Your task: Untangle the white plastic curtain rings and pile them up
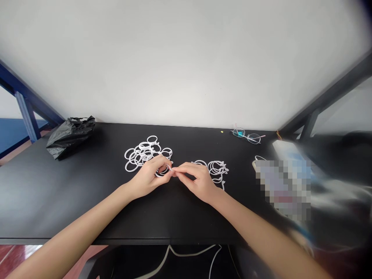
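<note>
My left hand (151, 174) grips a white plastic ring (159, 175), its fingers wrapped round part of it. At the middle of the desk my right hand (197, 179) meets it, thumb and forefinger pinched at the ring's edge. The fingertips of both hands touch and hide the exact spot they hold. Behind my left hand lies a loose pile of similar white rings (135, 156). A smaller group of white rings (216, 167), some with small knobs or clips on them, lies just beyond my right hand.
On the black desk (139, 217), a crumpled black plastic bag (71, 135) sits at the left. Eyeglasses (250, 136) lie at the back right. A blurred-out, pixelated flat object (281, 190) lies at the right beside a blurry white item. White cables (192, 255) hang below the front edge.
</note>
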Demonstrator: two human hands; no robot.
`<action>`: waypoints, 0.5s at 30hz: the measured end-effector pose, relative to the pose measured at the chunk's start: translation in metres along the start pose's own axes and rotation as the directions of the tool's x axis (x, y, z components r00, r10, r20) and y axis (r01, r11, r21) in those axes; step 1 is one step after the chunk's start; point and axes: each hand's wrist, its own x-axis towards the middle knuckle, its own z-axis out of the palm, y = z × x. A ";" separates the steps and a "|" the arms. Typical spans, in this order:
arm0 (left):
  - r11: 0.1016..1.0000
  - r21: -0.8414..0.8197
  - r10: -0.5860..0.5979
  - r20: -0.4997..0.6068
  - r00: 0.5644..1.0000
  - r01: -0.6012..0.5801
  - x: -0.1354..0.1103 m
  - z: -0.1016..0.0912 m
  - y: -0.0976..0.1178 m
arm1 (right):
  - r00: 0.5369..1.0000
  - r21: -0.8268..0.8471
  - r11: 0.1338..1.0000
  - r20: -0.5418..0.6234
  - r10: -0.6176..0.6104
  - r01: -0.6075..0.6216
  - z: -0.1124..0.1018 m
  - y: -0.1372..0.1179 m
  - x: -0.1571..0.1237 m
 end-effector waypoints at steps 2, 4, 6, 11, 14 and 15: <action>1.000 -0.002 -0.005 0.001 1.000 0.005 0.000 0.000 -0.001 | 1.000 -0.004 1.000 -0.004 -0.003 0.003 0.000 0.000 0.000; 1.000 -0.005 -0.006 0.000 1.000 0.006 0.000 0.000 -0.001 | 1.000 -0.005 1.000 -0.006 -0.004 0.004 0.001 0.000 0.000; 1.000 -0.004 -0.003 0.002 1.000 0.003 0.001 0.001 -0.001 | 1.000 -0.004 1.000 -0.005 -0.002 0.002 0.001 0.000 0.000; 1.000 -0.004 0.000 0.015 1.000 0.000 0.001 0.001 -0.002 | 1.000 -0.017 1.000 -0.008 0.010 -0.010 0.002 0.001 -0.001; 1.000 -0.005 0.007 0.016 1.000 -0.007 0.000 0.001 -0.003 | 1.000 -0.026 1.000 -0.009 0.012 -0.013 0.002 0.001 -0.002; 1.000 -0.003 0.011 0.017 1.000 -0.011 0.000 0.001 -0.003 | 1.000 -0.028 1.000 -0.008 0.012 -0.012 0.002 0.001 -0.002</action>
